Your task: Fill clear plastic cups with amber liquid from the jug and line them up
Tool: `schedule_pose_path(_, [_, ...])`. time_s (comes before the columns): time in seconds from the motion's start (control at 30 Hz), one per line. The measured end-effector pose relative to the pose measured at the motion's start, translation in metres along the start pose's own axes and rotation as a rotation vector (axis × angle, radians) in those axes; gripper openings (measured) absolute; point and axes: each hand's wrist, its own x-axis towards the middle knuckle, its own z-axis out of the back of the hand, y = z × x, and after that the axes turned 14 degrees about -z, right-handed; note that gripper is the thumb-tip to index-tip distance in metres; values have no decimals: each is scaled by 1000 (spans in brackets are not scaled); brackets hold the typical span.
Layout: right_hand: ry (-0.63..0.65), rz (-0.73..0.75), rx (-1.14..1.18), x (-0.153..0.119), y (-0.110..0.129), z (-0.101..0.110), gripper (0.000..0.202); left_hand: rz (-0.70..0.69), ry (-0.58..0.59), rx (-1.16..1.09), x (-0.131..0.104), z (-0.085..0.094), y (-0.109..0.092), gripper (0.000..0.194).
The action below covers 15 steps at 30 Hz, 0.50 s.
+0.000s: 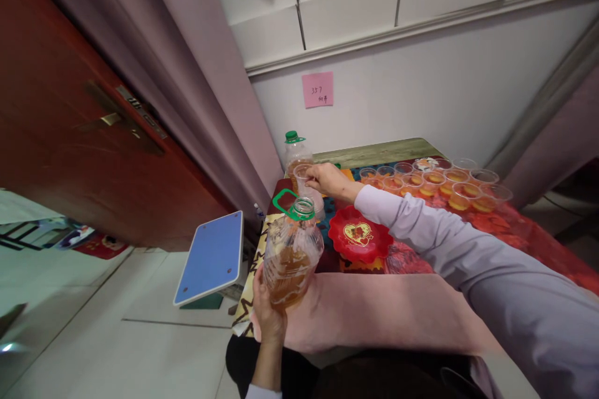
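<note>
My left hand is wrapped round the lower side of a large clear plastic jug at the table's near left. The jug has a green handle ring, no cap on its mouth, and amber liquid in its lower part. Beyond it, my right hand pinches the rim of a clear plastic cup. Just below that cup is what looks like a stack of clear cups, partly hidden behind the jug's neck; whether they touch, I cannot tell. A second jug with a green cap stands behind, partly covered by the cup.
Several clear cups holding amber liquid stand in rows at the back right. A red scalloped plate lies mid-table, and a pink cloth covers the near edge. A blue-topped stool stands left of the table.
</note>
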Motion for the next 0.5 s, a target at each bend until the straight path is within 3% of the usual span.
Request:
schedule_pose_path(0.13, [-172,15,87,-20,-9,25,16,24,-20,-37,-1,-2,-2,73])
schedule_pose_path(0.2, [-301,33,137,-47,-25,30,16,37,-21,-53,-1,-3,-2,74])
schedule_pose_path(0.27, [-337,15,114,-81,-46,24,19,50,-23,-65,-1,-3,-2,75])
schedule_pose_path(0.4, [-117,-97,-2,-148,-87,-18,18,36,-36,-56,0,-3,1,71])
schedule_pose_path(0.5, [30,-151,-68,-175,-103,-51,20,33,-38,-67,0,-2,4,71])
